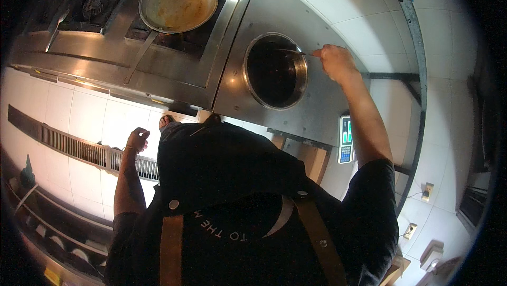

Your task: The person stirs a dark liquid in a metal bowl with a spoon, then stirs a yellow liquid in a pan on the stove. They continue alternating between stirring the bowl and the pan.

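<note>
My right hand (337, 62) grips the handle of a metal utensil (292, 52), probably a spoon or ladle, at the right rim of a round steel pot (303, 82). The utensil's far end reaches over or into the dark contents (271, 74); whether it is submerged is hard to see. The pot stands on a steel counter (237, 88) right of the stove. Low on the left, away from the counter, my left hand (138, 139) hangs at my side with loosely curled fingers and nothing visible in it.
A frying pan (178, 3) with brownish residue sits on a stove burner, its handle pointing towards me. A metal utensil (57, 30) lies left on the stove. A digital scale (345, 139) is beneath my right forearm. A drain grate (75, 141) crosses the floor.
</note>
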The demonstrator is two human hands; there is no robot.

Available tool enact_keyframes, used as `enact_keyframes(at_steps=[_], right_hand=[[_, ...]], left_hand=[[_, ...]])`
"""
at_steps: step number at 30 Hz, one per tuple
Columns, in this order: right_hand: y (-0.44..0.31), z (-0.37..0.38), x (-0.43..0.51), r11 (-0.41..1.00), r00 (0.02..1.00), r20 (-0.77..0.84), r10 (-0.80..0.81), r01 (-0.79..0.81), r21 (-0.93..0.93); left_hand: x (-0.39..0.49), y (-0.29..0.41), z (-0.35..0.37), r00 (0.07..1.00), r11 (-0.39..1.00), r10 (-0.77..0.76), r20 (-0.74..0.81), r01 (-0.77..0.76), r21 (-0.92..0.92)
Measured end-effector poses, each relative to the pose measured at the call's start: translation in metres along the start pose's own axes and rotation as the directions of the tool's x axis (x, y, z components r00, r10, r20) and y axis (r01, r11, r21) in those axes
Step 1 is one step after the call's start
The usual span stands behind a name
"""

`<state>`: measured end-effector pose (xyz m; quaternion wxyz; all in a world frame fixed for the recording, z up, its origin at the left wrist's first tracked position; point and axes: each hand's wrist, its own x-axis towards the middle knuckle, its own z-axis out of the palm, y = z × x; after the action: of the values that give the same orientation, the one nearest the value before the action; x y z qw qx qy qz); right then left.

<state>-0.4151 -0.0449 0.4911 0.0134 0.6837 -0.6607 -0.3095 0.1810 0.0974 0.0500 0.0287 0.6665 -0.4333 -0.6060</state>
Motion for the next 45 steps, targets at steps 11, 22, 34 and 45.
enact_keyframes(at_steps=[11,22,34,45], right_hand=[[-0.019,0.069,-0.069,0.985,0.967,0.204,-0.153,0.132,0.115],[-0.02,0.002,-0.035,0.998,0.999,0.028,-0.042,0.041,0.042],[0.001,0.027,-0.011,0.938,0.985,0.118,-0.124,0.155,-0.31],[-0.008,0.016,-0.009,0.935,0.966,0.249,-0.075,0.154,-0.319]], left_hand=[[-0.03,-0.016,0.003,0.991,0.957,0.118,0.06,-0.13,0.261],[-0.056,0.372,0.071,0.718,0.782,0.623,0.31,-0.56,-0.274],[0.001,0.414,0.154,0.69,0.699,0.713,0.122,-0.687,-0.198],[0.007,0.412,0.154,0.699,0.71,0.702,0.138,-0.673,-0.206]])
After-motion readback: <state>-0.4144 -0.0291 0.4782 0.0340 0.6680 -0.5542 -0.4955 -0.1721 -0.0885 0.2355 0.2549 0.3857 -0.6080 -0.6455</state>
